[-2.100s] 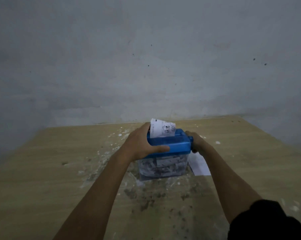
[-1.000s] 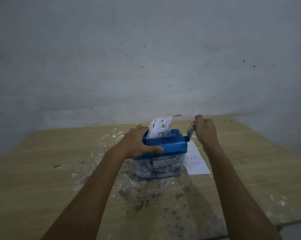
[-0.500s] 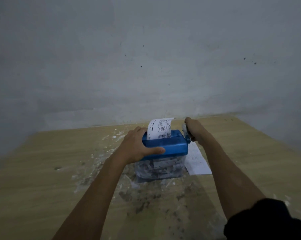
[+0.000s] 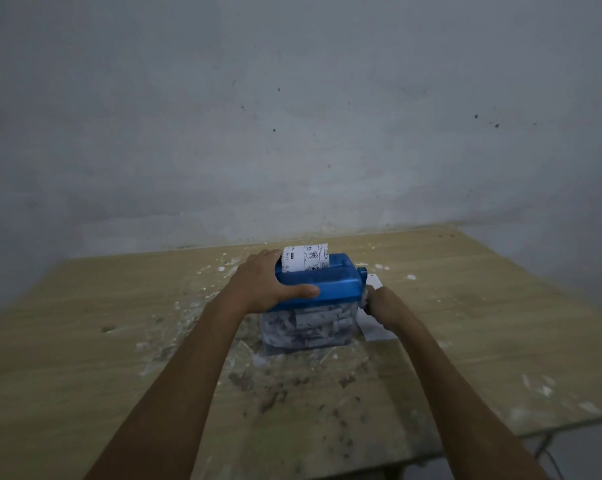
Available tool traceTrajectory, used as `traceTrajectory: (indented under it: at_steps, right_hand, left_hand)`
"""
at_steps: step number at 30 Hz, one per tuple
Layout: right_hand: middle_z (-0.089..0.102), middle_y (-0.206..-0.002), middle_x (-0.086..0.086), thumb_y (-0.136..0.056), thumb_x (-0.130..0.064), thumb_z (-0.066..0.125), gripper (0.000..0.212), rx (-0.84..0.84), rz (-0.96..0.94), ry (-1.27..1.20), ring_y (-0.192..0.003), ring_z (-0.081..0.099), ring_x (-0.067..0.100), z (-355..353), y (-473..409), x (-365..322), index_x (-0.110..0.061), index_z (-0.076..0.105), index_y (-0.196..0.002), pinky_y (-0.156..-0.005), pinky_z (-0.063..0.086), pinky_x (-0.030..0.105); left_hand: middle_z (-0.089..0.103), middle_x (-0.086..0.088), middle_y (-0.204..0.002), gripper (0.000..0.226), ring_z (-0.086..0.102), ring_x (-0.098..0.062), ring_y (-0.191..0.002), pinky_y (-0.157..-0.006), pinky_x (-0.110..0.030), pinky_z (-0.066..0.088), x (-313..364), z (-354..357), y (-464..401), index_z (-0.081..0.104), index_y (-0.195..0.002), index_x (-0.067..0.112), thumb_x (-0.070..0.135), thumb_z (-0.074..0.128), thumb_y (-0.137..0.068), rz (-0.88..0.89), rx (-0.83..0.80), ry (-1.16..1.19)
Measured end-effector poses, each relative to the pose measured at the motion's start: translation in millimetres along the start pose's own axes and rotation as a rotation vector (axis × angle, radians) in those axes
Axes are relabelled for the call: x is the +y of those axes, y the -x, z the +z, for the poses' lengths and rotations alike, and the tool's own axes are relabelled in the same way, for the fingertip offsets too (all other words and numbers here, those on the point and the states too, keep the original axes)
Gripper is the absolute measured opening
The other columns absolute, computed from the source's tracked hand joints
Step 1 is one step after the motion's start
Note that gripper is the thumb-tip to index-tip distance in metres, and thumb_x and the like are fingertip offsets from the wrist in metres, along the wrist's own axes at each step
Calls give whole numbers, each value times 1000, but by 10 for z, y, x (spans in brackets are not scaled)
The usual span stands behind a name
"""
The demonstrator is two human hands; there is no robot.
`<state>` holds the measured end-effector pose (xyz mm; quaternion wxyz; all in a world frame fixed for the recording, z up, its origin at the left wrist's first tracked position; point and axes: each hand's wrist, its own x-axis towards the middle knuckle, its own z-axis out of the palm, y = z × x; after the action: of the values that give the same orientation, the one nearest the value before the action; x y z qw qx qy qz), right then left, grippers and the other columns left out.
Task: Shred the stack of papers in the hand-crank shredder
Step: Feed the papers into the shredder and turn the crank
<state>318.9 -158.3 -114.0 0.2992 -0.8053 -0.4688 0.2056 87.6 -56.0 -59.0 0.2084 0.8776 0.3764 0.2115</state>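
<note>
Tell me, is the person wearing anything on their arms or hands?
Nothing shows. Both forearms are bare right down to the picture's lower edge, with no sleeves in view. The left hand and right hand carry no gloves, and no rings, watch or bands are visible.

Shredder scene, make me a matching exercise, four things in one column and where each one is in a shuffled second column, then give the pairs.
Things:
1. left hand
2. right hand
3. printed sheet
4. loose white paper

Places:
A. flat on the wooden table, right of the shredder
B. sticking up out of the slot in the blue shredder top
C. gripping the crank at the shredder's right side
D. holding the blue top from the left, thumb along its front

Pairs: 1-D, 2-C, 3-B, 4-A
</note>
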Motion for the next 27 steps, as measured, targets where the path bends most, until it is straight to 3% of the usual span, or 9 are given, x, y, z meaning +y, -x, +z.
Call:
traceTrajectory:
  at_steps: [3,6,9,11,15,18,23,27]
  right_hand:
    - [50,-71,11,-100,-11,38,22,58,-78,11,-65,46,27,14,245,159,-6,46,-80,-59,30,30]
    - [49,-66,4,-100,-12,34,27,168,-120,-122,-58,41,18,-79,431,94,3,52,-87,-53,27,29]
    - [38,-51,-5,-99,-24,35,36,208,-101,-438,-50,28,13,-163,517,-75,-14,45,-66,-52,22,27]
    - [35,-53,-2,-97,-30,39,34,262,-81,-592,-52,27,14,-173,497,-139,-19,43,-64,-52,23,29]
    - [35,-63,6,-91,-33,43,30,451,-84,-635,-59,30,17,-202,379,-359,-13,43,-69,-58,27,35]
    - [40,-50,-3,-91,-23,45,37,557,-128,-651,-50,31,13,-326,260,-515,-11,41,-56,-50,26,27]
    - [44,-50,1,-92,-25,40,40,569,-133,-569,-48,37,17,-435,-21,-625,-9,48,-56,-53,31,29]
    - [57,-49,2,-90,-30,34,48,393,-108,-507,-51,50,23,-421,-374,-696,-9,55,-52,-55,39,29]
  left_hand:
    - [57,8,-110,94,56,-14,-96,-78,-35,51,11,-6,-2,53,-118,35,96,61,-47,-3,-8,0]
    - [57,5,-115,101,56,-15,-98,-80,-35,51,24,-29,-21,52,-126,30,95,63,-49,-3,-28,-29]
    - [53,3,-122,103,53,-18,-105,-86,-37,51,28,-50,-32,47,-137,27,89,66,-57,-25,-54,-63]
    - [51,2,-126,110,51,-19,-109,-91,-41,51,36,-58,-35,44,-141,27,92,63,-55,-29,-75,-98]
    - [48,1,-132,110,46,-21,-115,-98,-45,48,29,-75,-44,38,-148,26,89,63,-61,-10,-93,-126]
    - [47,3,-130,102,45,-19,-114,-98,-43,47,16,-67,-52,39,-147,27,83,65,-67,7,-89,-102]
    - [47,3,-127,102,44,-21,-114,-98,-45,45,9,-63,-73,42,-146,26,85,63,-65,51,-92,-124]
    - [48,5,-127,105,45,-18,-114,-97,-43,46,-30,-59,-83,41,-146,28,89,62,-62,66,-72,-103]
